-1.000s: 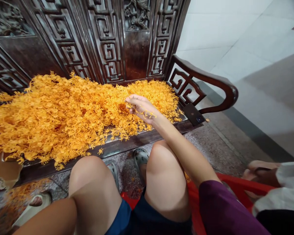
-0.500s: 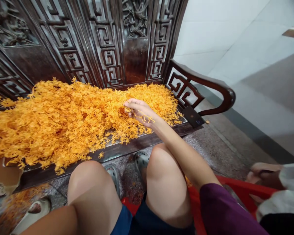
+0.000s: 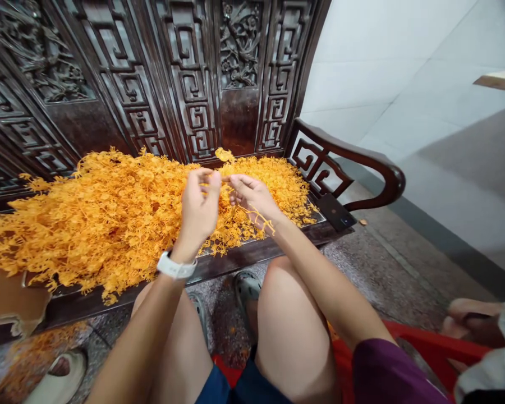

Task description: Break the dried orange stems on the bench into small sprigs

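Note:
A heap of orange-yellow plastic-looking sprigs [image 3: 122,219] lies on the seat of a dark carved wooden bench [image 3: 235,120]. My left hand [image 3: 200,205], with a white watch [image 3: 177,265] on its wrist, is raised over the heap, thumb and forefinger closed at a slightly blurred yellow sprig. From the other side, the fingertips of my right hand [image 3: 255,197] pinch the same sprig. One tuft of that sprig [image 3: 224,155] sticks up above the fingers. A thin branched yellow stem [image 3: 261,219] hangs from my right palm along the wrist.
A dark phone [image 3: 335,212] rests at the bench's right end by the armrest [image 3: 362,151]. Torn cardboard [image 3: 12,297] stands at the left. Orange scraps [image 3: 46,348] litter the floor. Red plastic [image 3: 421,342] shows at lower right, near another person's foot [image 3: 473,317].
My left hand has come up from below into view and met my right hand at the sprig. The tuft now stands above the fingers. The view has shifted slightly.

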`<state>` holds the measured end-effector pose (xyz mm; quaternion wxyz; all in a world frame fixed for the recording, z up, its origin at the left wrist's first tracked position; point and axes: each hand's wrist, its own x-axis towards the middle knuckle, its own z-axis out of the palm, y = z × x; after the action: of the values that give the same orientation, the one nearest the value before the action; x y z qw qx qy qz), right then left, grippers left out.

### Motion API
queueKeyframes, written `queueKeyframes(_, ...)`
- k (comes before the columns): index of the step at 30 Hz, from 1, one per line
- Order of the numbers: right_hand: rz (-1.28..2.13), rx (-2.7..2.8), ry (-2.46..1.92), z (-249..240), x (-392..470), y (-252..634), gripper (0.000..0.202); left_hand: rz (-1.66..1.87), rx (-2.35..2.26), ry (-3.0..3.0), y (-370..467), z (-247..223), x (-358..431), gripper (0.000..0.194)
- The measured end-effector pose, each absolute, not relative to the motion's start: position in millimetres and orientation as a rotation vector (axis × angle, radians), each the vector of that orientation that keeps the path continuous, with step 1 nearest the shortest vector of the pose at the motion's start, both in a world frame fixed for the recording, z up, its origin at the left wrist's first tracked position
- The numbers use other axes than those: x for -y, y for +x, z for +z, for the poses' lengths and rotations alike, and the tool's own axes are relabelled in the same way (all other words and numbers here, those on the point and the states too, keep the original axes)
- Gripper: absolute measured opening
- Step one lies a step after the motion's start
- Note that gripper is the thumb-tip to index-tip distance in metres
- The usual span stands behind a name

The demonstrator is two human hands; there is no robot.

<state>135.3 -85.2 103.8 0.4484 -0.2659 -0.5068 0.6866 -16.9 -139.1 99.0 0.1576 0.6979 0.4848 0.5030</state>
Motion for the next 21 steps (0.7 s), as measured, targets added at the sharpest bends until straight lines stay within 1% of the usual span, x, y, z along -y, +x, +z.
queueKeyframes(3,1.606,1.201,-0.658,104,85,144,0.040,1.637,-1.436,1.601,4,83,128,0.038)
queueKeyframes(6,1.547,1.196,-0.701,102,83,155,0.038,1.660,-1.320,1.599,15,76,120,0.031)
queueKeyframes(9,1.545,1.177,-0.739,99,79,166,0.038,1.573,-1.215,1.638,14,73,113,0.032)
queueKeyframes(11,1.547,1.163,-0.755,97,76,171,0.042,1.501,-1.148,1.652,12,71,109,0.032)
queueKeyframes(14,1.542,1.142,-0.748,95,70,177,0.050,1.518,-1.091,1.577,11,68,103,0.027)
queueKeyframes(17,1.585,1.115,-0.719,93,67,181,0.054,1.469,-0.978,1.360,14,68,101,0.027)
queueKeyframes(21,1.772,1.120,-0.606,94,68,181,0.051,1.377,-0.670,0.929,26,73,103,0.018)
